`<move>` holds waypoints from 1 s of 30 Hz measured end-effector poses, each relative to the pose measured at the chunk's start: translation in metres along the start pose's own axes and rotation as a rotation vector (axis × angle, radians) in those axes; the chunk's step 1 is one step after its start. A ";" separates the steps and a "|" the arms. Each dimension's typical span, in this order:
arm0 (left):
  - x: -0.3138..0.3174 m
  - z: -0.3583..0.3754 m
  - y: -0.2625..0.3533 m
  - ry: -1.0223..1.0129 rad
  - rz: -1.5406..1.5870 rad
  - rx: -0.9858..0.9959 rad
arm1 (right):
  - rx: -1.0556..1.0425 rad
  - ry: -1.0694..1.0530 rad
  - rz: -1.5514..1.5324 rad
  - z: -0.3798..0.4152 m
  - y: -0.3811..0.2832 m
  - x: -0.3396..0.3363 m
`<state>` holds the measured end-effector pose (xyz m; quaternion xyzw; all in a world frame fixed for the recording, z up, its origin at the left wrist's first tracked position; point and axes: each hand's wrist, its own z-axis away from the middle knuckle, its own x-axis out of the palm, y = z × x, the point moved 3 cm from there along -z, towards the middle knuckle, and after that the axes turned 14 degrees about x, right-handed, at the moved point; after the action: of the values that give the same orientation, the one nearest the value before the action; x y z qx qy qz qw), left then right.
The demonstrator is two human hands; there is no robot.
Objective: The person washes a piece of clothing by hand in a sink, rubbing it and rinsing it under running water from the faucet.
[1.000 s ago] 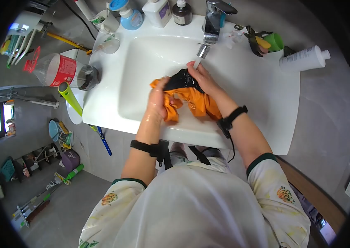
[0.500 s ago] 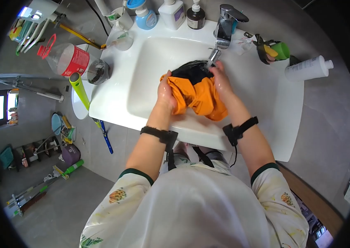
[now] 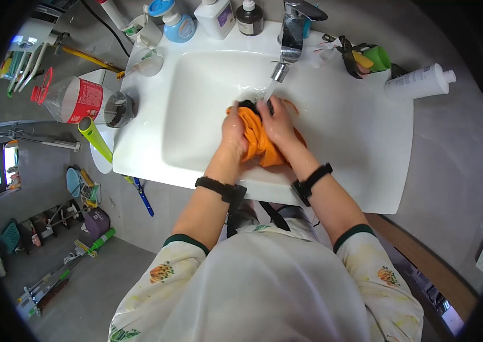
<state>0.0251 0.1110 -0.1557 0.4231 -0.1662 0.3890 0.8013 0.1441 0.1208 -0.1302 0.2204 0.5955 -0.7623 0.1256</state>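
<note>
Hands are pressing together over an orange cloth point(image 3: 257, 142) in the white sink point(image 3: 196, 114), under the faucet point(image 3: 291, 31) with its thin stream of water. Left hand point(image 3: 234, 130) is gripping the cloth's left side while right hand point(image 3: 277, 122) is clenching it from the right, a dark part showing between them at the top. Bottles point(image 3: 216, 16) are standing along the sink's back edge.

Sink layout
We see the cloth point(image 3: 258, 142) in the basin point(image 3: 196, 114), below the tap point(image 3: 290, 28); bottles point(image 3: 216, 16) behind, lying bottle point(image 3: 418, 82) right.
</note>
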 end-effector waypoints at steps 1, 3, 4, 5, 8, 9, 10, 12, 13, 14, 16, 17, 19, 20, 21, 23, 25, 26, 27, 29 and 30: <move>-0.003 -0.002 0.008 0.066 0.089 0.010 | 0.002 -0.001 -0.001 0.018 -0.010 0.005; -0.008 -0.008 0.010 0.020 0.144 0.009 | -0.367 0.104 0.049 0.044 -0.045 0.005; -0.023 -0.020 -0.003 -0.123 0.140 0.029 | -0.490 0.141 0.069 0.048 -0.054 0.004; -0.029 -0.026 -0.009 -0.263 0.132 0.050 | -0.206 0.033 0.158 0.032 -0.048 0.009; 0.021 0.020 0.006 0.039 -0.114 -0.024 | 0.442 -0.173 0.049 -0.026 -0.010 0.025; 0.021 0.017 0.005 0.006 -0.126 -0.033 | 0.533 -0.234 -0.079 -0.033 -0.009 0.025; 0.020 0.014 0.004 0.005 -0.122 -0.038 | 0.535 -0.231 -0.074 -0.035 -0.007 0.019; 0.015 0.008 0.009 -0.038 0.052 -0.036 | 0.639 -0.294 -0.232 -0.031 -0.008 0.009; 0.016 0.009 0.018 -0.034 0.057 -0.030 | 0.636 -0.301 -0.227 -0.023 -0.002 0.010; 0.018 0.009 0.027 -0.027 0.134 -0.029 | 0.443 -0.201 -0.247 -0.014 0.004 0.010; 0.011 -0.003 0.034 -0.033 0.211 -0.016 | 0.051 -0.067 -0.051 0.020 -0.005 0.008; 0.016 0.000 0.034 -0.031 0.213 -0.017 | -0.141 -0.029 0.167 0.045 -0.018 0.010; 0.030 0.011 0.028 0.045 0.137 -0.082 | -0.215 0.046 0.310 0.052 -0.021 0.011; 0.007 -0.013 0.003 0.047 0.211 -0.032 | -0.123 -0.032 0.240 0.032 0.003 0.013; 0.009 -0.007 0.002 0.045 0.209 -0.032 | -0.034 -0.111 0.166 0.012 0.017 0.016; 0.016 0.011 0.000 -0.052 0.109 -0.190 | 0.405 0.004 -0.132 -0.006 0.019 0.006; 0.011 0.001 0.007 -0.054 0.125 -0.140 | 0.306 -0.134 -0.459 -0.007 0.001 -0.004; 0.014 0.005 0.019 -0.100 0.151 -0.169 | 0.155 -0.074 -0.277 0.006 -0.012 -0.014; 0.020 0.011 0.031 -0.145 0.183 -0.191 | 0.156 -0.079 -0.268 0.024 -0.026 -0.017; 0.016 0.008 0.033 -0.100 0.200 -0.157 | -0.240 0.168 0.060 0.055 -0.061 -0.016; 0.005 -0.005 0.021 -0.259 0.309 -0.161 | -0.240 0.171 0.057 0.057 -0.065 -0.010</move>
<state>0.0118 0.1244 -0.1437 0.3738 -0.3610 0.4349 0.7354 0.1126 0.0815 -0.0591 0.2845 0.6843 -0.6604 0.1214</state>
